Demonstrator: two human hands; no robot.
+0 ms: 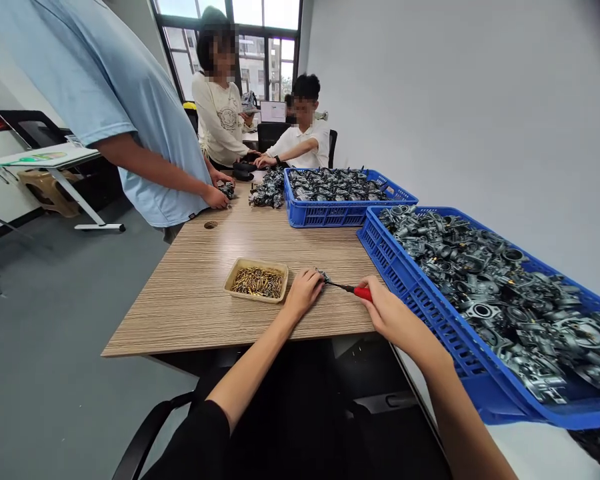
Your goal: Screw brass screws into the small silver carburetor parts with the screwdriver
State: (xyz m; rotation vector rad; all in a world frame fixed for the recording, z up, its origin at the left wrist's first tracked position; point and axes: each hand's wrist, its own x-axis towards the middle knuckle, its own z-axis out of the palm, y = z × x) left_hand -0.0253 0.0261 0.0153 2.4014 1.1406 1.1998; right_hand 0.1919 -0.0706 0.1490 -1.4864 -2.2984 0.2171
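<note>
My left hand [304, 292] is closed over a grey metal carburetor [323, 273] on the table, and its fingers hide most of it. A screwdriver [363, 293] with a red handle and a dark shaft is gripped in my right hand [391, 315]. Its shaft points left, and the tip meets the carburetor by my left fingers; the exact contact spot is too small to make out. Just left of my left hand stands a beige tray [227, 288] full of small brass-coloured jets [257, 282].
Two blue crates [405, 283] [325, 217] heaped with carburetors stand along the right side. More carburetors [267, 190] lie in a pile farther back on the wooden table [180, 313]. A person in light blue [155, 127] handles a part at left; two people are beyond.
</note>
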